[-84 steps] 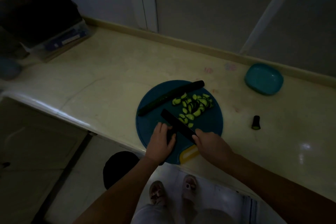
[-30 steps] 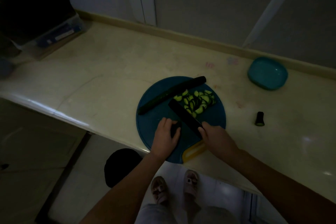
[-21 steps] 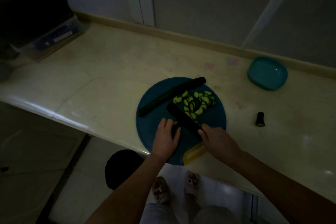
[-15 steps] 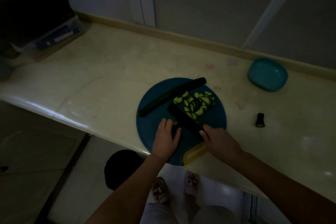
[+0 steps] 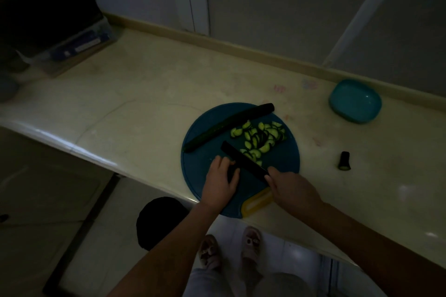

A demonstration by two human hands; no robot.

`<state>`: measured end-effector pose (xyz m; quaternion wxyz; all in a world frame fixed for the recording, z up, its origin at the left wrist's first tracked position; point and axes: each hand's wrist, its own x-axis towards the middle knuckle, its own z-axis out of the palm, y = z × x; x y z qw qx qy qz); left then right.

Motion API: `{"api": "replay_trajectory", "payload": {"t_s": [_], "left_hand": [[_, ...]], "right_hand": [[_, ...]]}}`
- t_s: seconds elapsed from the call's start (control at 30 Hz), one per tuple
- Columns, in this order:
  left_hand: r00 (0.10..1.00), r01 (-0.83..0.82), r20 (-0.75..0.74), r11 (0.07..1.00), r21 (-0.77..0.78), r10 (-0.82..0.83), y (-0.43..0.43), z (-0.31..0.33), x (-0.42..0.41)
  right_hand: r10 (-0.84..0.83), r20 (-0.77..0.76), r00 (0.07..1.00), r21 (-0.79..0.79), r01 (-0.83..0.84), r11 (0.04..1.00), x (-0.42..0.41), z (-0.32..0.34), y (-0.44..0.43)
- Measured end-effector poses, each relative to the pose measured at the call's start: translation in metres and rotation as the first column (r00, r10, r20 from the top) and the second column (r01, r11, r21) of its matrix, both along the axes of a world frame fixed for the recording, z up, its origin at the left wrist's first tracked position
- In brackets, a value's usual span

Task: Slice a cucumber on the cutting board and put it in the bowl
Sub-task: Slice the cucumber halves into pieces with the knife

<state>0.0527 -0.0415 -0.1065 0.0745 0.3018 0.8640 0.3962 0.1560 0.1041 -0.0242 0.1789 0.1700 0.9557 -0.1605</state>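
The long cucumber lies along the far-left side of the round blue cutting board, long axis running near-left to far-right, cut end far-right. A pile of slices sits just beside it. The right hand has its fingers wrapped round the knife, blade pointing far-left. The left hand curls over a short dark cucumber piece next to the blade. The teal bowl sits well apart on the tabletop.
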Motion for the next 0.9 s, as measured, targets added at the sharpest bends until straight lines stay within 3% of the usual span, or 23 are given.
{"api": "replay_trajectory", "payload": {"t_s": [0.2,0.5,0.9], "left_hand": [[1.000,-0.004,-0.007,1.000,0.002,0.005,0.000,-0.001,0.000],[1.000,-0.009,-0.013,1.000,-0.006,0.009,0.000,0.002,0.000],[1.000,-0.009,0.000,1.000,0.010,0.009,0.000,0.001,0.001]], "right_hand": [[0.010,-0.004,1.000,-0.007,-0.011,1.000,-0.010,-0.013,-0.004],[-0.138,-0.049,0.989,-0.090,0.133,0.987,0.003,-0.017,0.004],[-0.072,-0.070,0.995,-0.141,0.061,0.988,0.009,-0.004,0.003]]}}
